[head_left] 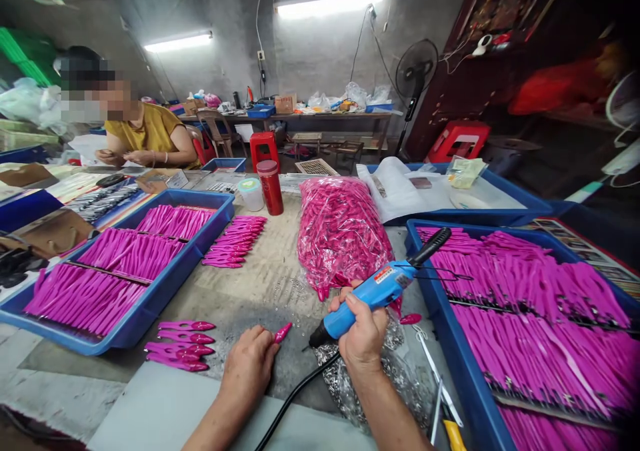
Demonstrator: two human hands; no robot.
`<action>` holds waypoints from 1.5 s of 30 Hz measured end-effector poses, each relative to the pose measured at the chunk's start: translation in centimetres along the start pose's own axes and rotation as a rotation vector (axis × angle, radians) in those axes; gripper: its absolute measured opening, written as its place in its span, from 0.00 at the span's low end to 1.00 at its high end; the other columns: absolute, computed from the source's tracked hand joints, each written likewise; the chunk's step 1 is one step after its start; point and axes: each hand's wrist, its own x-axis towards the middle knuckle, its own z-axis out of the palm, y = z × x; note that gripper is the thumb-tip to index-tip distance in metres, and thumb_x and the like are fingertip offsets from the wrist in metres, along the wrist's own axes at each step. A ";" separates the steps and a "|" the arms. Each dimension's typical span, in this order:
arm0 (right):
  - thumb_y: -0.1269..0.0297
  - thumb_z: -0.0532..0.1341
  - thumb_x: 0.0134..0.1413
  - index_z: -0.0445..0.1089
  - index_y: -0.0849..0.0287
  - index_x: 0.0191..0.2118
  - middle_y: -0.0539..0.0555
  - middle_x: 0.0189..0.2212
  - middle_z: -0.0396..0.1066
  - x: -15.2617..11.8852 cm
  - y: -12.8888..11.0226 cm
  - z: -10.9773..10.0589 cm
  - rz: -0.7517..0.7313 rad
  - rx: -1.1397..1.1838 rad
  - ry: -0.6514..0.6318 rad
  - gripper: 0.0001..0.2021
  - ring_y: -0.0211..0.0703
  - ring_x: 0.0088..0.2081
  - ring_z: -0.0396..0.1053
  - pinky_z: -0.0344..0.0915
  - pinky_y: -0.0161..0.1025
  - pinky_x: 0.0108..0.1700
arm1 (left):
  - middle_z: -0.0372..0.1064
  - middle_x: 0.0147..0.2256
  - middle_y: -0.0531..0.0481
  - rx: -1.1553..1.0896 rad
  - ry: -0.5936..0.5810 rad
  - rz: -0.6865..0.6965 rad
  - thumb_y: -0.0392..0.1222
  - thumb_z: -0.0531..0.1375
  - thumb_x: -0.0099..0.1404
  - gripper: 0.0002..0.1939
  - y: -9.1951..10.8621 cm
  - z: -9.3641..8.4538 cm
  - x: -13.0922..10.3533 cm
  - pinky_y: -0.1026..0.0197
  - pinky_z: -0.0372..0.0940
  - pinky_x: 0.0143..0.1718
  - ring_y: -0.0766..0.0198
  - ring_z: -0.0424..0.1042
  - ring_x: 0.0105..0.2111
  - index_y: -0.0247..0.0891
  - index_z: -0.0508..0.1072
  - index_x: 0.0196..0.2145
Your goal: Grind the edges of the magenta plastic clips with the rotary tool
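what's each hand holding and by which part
Right hand: blue power tool, gripped around its body. Left hand: pink piece, held behind its protruding glossy tip.

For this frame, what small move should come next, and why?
Probably ease the blue power tool leftward until its tip meets the pink piece. The right hand grips the tool with its tip beside that piece, the left hand holds the piece, and a gap separates tip and piece.
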 end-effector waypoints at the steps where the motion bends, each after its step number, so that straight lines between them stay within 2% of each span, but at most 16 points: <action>1: 0.61 0.64 0.33 0.60 0.58 0.33 0.44 0.20 0.64 0.0 0.0 0.0 0.003 0.000 0.008 0.18 0.38 0.17 0.63 0.58 0.36 0.22 | 0.67 0.26 0.51 -0.012 -0.049 -0.040 0.37 0.53 0.61 0.11 0.2 -0.4 0.3 0.65 0.58 0.31 0.64 0.67 0.30 0.38 0.68 0.22; 4: 0.61 0.64 0.32 0.60 0.59 0.33 0.45 0.20 0.65 0.1 0.0 0.0 0.003 0.001 0.021 0.18 0.38 0.17 0.63 0.58 0.36 0.22 | 0.66 0.25 0.54 -0.078 -0.146 -0.164 0.34 0.56 0.57 0.08 0.8 -1.4 1.1 0.67 0.55 0.29 0.66 0.66 0.29 0.38 0.68 0.22; 7: 0.62 0.64 0.32 0.60 0.59 0.33 0.45 0.20 0.65 0.1 0.0 0.0 -0.003 0.001 0.012 0.18 0.38 0.17 0.63 0.58 0.36 0.21 | 0.66 0.25 0.55 -0.088 -0.163 -0.215 0.33 0.57 0.57 0.07 1.0 -1.8 1.3 0.68 0.53 0.29 0.67 0.66 0.29 0.38 0.69 0.22; 14: 0.62 0.64 0.34 0.60 0.59 0.33 0.45 0.21 0.64 0.0 0.0 0.0 -0.012 -0.002 -0.003 0.17 0.38 0.17 0.64 0.58 0.36 0.20 | 0.67 0.26 0.54 -0.017 -0.189 -0.156 0.34 0.56 0.58 0.08 1.1 -1.8 1.2 0.66 0.53 0.30 0.66 0.67 0.31 0.38 0.68 0.22; 22: 0.62 0.63 0.35 0.60 0.59 0.34 0.45 0.21 0.64 -0.4 -0.2 0.0 -0.046 -0.021 -0.047 0.17 0.37 0.18 0.64 0.59 0.37 0.23 | 0.68 0.29 0.49 0.076 -0.055 -0.046 0.37 0.52 0.62 0.11 0.8 -0.3 0.2 0.63 0.59 0.34 0.61 0.68 0.33 0.38 0.69 0.25; 26: 0.62 0.63 0.34 0.60 0.59 0.34 0.45 0.20 0.64 -0.6 -0.4 0.2 -0.074 -0.039 -0.053 0.17 0.38 0.18 0.63 0.59 0.36 0.21 | 0.68 0.29 0.49 0.023 0.018 0.012 0.38 0.51 0.63 0.11 0.2 0.1 -0.1 0.63 0.60 0.33 0.61 0.68 0.32 0.39 0.70 0.26; 33: 0.62 0.63 0.35 0.60 0.58 0.34 0.45 0.20 0.64 -1.0 -0.8 0.7 -0.103 -0.059 -0.083 0.17 0.39 0.18 0.64 0.60 0.37 0.23 | 0.67 0.29 0.50 -0.171 -0.072 -0.053 0.39 0.48 0.64 0.13 0.2 -1.2 0.2 0.65 0.60 0.34 0.64 0.67 0.32 0.39 0.71 0.29; 38: 0.62 0.63 0.36 0.60 0.58 0.35 0.45 0.20 0.64 -1.3 -1.0 1.1 -0.111 -0.084 -0.117 0.17 0.38 0.19 0.63 0.59 0.38 0.24 | 0.67 0.29 0.51 -0.201 -0.129 -0.084 0.38 0.47 0.65 0.14 0.2 -1.8 0.5 0.66 0.58 0.34 0.65 0.68 0.32 0.39 0.71 0.29; 41: 0.62 0.64 0.36 0.60 0.58 0.34 0.45 0.21 0.63 -1.5 -1.1 1.5 -0.104 -0.094 -0.140 0.17 0.38 0.19 0.63 0.59 0.38 0.25 | 0.67 0.29 0.51 -0.182 -0.132 -0.083 0.37 0.47 0.65 0.14 0.3 -1.9 0.5 0.66 0.58 0.33 0.65 0.68 0.32 0.39 0.71 0.29; 45: 0.62 0.63 0.37 0.60 0.58 0.35 0.45 0.21 0.64 -1.8 -1.1 2.1 -0.135 -0.108 -0.171 0.16 0.37 0.19 0.64 0.60 0.38 0.25 | 0.67 0.30 0.50 -0.128 -0.074 -0.073 0.37 0.49 0.65 0.13 0.4 -1.1 0.1 0.65 0.59 0.33 0.64 0.68 0.33 0.39 0.71 0.29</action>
